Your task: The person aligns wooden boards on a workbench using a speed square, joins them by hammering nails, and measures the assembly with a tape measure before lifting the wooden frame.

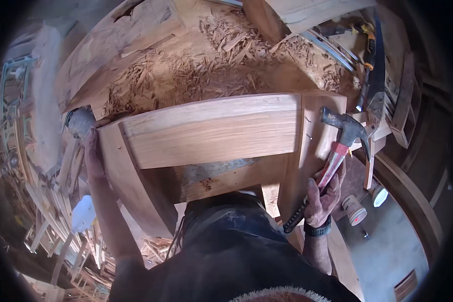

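A wooden frame (211,128) with a wide pale board between two side pieces lies across the bench in front of me. My left hand (93,153) holds its left end, pressed along the outer edge, with fingertips reaching round the far corner. My right hand (324,201) is wrapped round the red and black handle of a claw hammer (340,128). The hammer's head is over the frame's right side piece (314,146), close to a nail (310,137) that sticks up from the wood. Another small nail mark shows on the left side piece (118,151).
Wood shavings (231,40) cover the bench beyond the frame. A saw (376,65) and a yellow-black tool (368,50) lie at the far right. Below, on the right, are a white tub (354,209) and curved timber (407,186). Wood strips (50,201) pile up on the left.
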{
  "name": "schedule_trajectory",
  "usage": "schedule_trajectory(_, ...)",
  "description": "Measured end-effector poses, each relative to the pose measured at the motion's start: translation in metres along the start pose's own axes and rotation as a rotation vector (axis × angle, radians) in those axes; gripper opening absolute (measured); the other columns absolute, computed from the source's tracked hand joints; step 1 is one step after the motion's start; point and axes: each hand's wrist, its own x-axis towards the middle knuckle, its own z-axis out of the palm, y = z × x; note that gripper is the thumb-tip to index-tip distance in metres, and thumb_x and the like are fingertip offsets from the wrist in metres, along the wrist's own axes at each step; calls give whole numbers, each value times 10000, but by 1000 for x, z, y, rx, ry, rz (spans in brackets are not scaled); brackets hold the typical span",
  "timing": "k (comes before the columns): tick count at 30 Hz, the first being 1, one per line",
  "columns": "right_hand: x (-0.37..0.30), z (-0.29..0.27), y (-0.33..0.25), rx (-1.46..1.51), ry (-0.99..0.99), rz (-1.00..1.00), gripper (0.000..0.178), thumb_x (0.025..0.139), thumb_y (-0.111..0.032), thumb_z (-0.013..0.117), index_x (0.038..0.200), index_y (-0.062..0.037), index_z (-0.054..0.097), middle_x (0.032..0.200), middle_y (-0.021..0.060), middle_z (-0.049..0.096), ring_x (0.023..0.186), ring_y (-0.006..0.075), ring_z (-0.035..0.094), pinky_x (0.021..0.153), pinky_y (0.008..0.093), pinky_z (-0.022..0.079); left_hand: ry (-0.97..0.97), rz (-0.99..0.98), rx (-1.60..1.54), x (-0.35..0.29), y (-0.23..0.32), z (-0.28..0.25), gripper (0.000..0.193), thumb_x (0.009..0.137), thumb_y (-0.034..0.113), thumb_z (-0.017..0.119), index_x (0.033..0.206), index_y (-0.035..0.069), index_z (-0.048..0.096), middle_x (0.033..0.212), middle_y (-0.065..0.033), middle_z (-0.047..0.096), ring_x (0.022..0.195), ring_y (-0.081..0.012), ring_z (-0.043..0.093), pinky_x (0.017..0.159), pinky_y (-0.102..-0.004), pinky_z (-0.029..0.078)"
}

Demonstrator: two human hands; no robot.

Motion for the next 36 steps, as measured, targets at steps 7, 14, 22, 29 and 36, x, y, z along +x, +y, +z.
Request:
schedule_trajectory(7,-6,-10,6,-6,-29,-24,619,870,-236,728,1376,74,549,1292,56,492,880,103,472,762,263,404,50,-6,146,-9,5,15,519,1089,446,455,1275,-13,609,1205,-131,675,1167,-206,620,1066,-355,442)
schedule_trajectory(14,-15,-17,14,-50,-24,-5,481,879,-193,715,1281,40,589,1487,132,461,968,163,516,826,307,447,53,37,238,-30,-1,32,568,1048,488,479,1227,-40,593,1219,-206,683,1170,-269,644,1083,-394,459)
schedule_trajectory(22,-17,-17,16,-130,3,42,376,886,-293,725,1041,33,622,1582,225,403,1187,253,526,962,392,454,66,98,310,-28,-8,15,613,1060,502,459,1247,-63,605,1226,-220,684,1154,-280,662,1084,-395,466)
schedule_trajectory(29,-9,-8,6,-134,-14,-85,330,933,-284,676,993,32,602,1573,235,409,1187,284,522,964,424,444,99,12,-179,-35,-2,42,721,1033,520,516,1461,-59,474,1350,-241,620,1266,-302,611,1129,-424,460)
schedule_trajectory(36,-8,-2,-1,-64,26,-79,321,899,-236,693,1028,48,618,1531,165,432,1004,201,548,866,348,467,50,6,-277,-43,-4,58,899,932,539,639,1568,-30,358,1435,-231,558,1344,-336,561,1174,-457,429)
